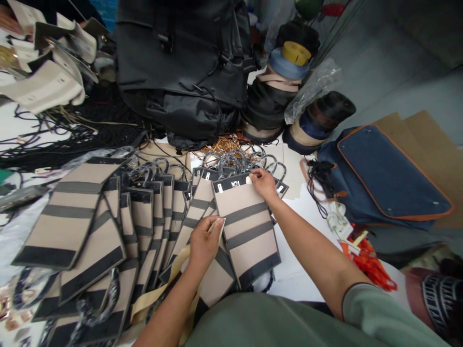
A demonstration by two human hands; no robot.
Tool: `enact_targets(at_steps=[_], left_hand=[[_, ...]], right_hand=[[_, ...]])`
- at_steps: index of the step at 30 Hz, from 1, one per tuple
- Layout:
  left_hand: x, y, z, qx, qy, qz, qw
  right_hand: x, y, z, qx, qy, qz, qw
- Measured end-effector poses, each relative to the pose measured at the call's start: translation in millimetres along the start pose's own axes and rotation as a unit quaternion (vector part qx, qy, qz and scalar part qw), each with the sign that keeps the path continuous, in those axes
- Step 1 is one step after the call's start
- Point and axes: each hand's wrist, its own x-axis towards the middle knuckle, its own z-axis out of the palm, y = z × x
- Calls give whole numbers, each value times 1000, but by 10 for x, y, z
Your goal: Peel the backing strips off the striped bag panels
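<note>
My left hand (203, 245) is closed around a long cream strip of tape or paper (142, 306), which trails down past my forearm. My right hand (265, 184) pinches a small whitish piece (248, 180) against the black top band of a beige bag panel (249, 198). Dark stripes cross this panel, and its top band carries white marks. It lies tilted over other similar panels. Looped handles in clear wrap (233, 161) stick out behind the top edge. My left hand is just beside the panel's left edge.
More striped panels (60, 226) overlap at left. Behind stand a large black bag (181, 53) and stacked webbing rolls (267, 101). A navy bag with orange trim (394, 178) lies at right, near orange-red material (371, 262). Black cords (97, 132) spread at back left.
</note>
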Motion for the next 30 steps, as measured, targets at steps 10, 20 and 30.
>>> enact_targets(at_steps=[10, 20, 30], left_hand=[[-167, 103, -199, -106, -110, -20, 988], [-260, 71, -260, 62, -60, 81, 993], [-168, 35, -321, 250, -12, 220, 943]], right_hand=[[-1185, -729, -289, 140, -171, -121, 968], [-1418, -874, -210, 108, -323, -142, 929], [-1323, -991, -151, -56, -295, -216, 929]])
